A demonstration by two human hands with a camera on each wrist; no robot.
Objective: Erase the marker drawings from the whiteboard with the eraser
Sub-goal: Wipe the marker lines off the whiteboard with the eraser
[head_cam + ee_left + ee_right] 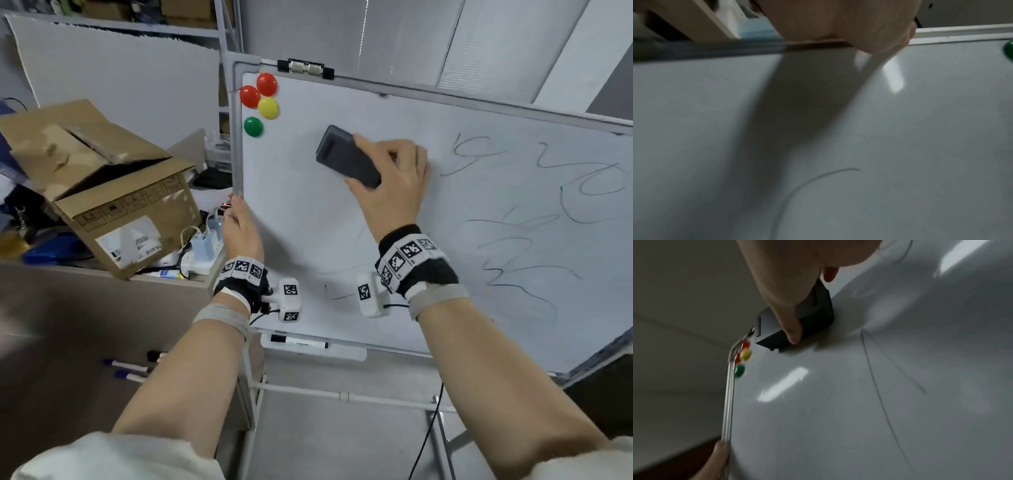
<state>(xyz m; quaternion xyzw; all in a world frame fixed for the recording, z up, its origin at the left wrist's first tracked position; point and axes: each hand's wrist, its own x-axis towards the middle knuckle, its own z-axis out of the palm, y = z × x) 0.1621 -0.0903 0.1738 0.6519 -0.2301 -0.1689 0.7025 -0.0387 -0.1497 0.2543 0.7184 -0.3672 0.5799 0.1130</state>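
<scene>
A whiteboard (308,219) on a stand fills the middle and right of the head view. Dark marker scribbles (534,233) cover its right half, and faint strokes (337,294) remain low on the left part. My right hand (387,171) grips a dark grey eraser (346,156) and holds it flat against the upper left of the board. In the right wrist view the eraser (818,308) sits under my thumb and fingers. My left hand (239,219) grips the board's left frame edge (236,144), seen close in the left wrist view (859,24).
Two red, one yellow and one green magnets (260,99) sit at the board's top left corner. A marker (298,341) lies in the tray below. An open cardboard box (113,192), chargers and cables crowd the desk to the left. Several markers (130,370) lie lower left.
</scene>
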